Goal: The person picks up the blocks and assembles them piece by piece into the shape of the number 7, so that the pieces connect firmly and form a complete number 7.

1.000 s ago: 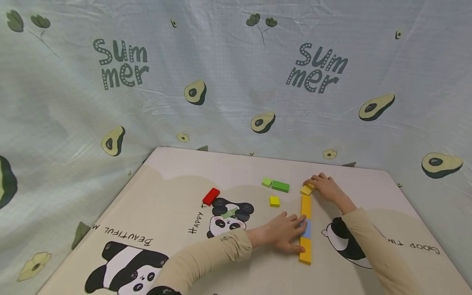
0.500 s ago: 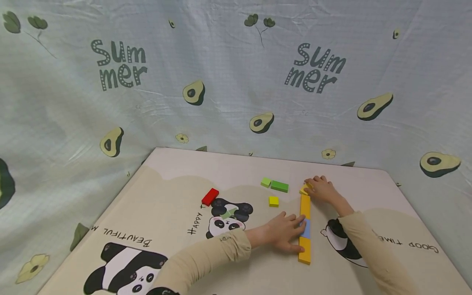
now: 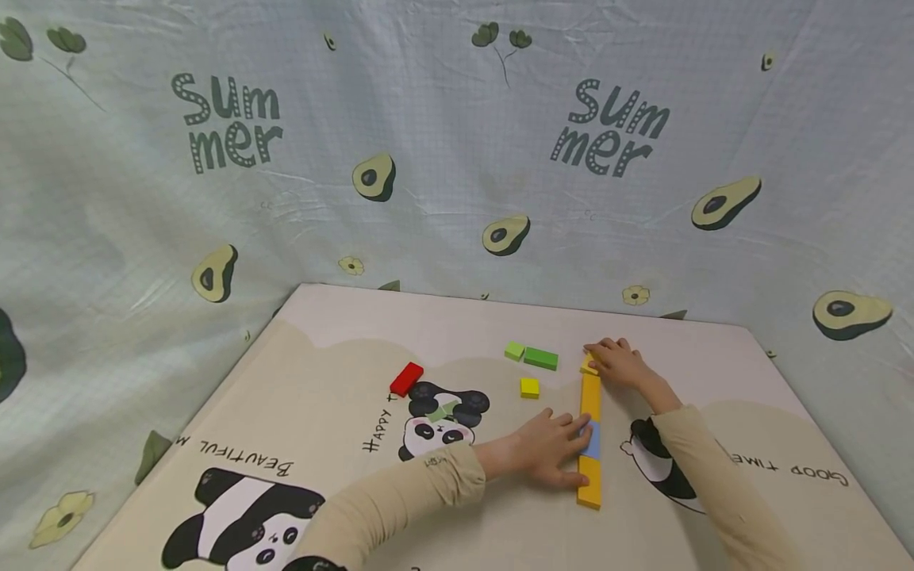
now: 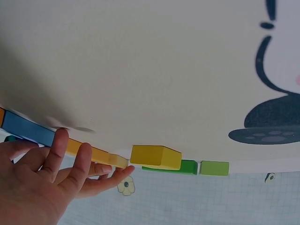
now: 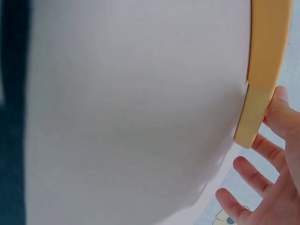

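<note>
A straight row on the table runs from an orange block (image 3: 589,493) at the near end through a blue block (image 3: 591,446) to a longer orange block (image 3: 591,394). At its far end lies a small yellow-orange block (image 5: 252,115), its end meeting the long one. My right hand (image 3: 620,363) pinches this small block between thumb and forefinger, the other fingers spread. My left hand (image 3: 548,450) rests along the row's left side, fingers spread, touching the blue block and the near orange block. Its fingertips partly cover the blue block in the head view.
Left of the row lie a yellow block (image 3: 529,388), a green block (image 3: 540,358) and a light green block (image 3: 514,350). A red block (image 3: 407,379) lies farther left. The panda-printed table (image 3: 343,317) ends at a hanging patterned cloth (image 3: 428,103).
The small yellow-orange block has turned from a slant to nearly in line with the row, moved by my right hand. My left hand has stayed in place.
</note>
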Demonstrator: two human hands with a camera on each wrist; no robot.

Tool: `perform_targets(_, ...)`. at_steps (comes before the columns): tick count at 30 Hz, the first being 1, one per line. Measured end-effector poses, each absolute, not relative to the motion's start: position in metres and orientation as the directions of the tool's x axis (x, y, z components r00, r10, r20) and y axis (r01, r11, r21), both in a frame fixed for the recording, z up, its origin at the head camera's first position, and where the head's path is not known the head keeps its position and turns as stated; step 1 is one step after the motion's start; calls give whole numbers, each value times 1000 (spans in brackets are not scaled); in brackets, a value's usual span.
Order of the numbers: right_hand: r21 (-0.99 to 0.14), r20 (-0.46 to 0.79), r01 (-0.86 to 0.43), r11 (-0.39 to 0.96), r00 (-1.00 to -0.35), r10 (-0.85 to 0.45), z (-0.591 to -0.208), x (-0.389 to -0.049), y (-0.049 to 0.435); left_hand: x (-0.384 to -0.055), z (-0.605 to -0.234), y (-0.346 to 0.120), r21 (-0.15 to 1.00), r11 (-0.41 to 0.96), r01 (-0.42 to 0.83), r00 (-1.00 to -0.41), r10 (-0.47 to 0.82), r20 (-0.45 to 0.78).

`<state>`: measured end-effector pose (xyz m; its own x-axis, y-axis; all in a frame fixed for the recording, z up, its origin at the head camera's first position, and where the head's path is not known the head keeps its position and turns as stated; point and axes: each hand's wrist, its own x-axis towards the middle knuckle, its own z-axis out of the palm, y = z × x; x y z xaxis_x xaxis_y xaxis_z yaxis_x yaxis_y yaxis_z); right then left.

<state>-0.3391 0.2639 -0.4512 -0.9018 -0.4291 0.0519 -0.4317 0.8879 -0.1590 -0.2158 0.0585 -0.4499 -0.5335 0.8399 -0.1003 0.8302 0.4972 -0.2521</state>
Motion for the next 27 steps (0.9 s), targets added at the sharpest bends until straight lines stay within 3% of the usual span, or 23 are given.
perform_targets(14, -168, 56, -511, 843, -859, -510, -455, -347, 267, -218, -447, 57, -216, 508, 834, -538, 835, -114)
perform_targets(20, -163, -19, -462, 872, -882, -471, -446, -342, 262, -217, -446, 57, -201, 507, 838, -535, 836, -123)
perform_targets(27, -166, -25, -456, 874, -884, -466, -447, -345, 263, -217, -448, 58, -211, 501, 839, -530, 840, -116)
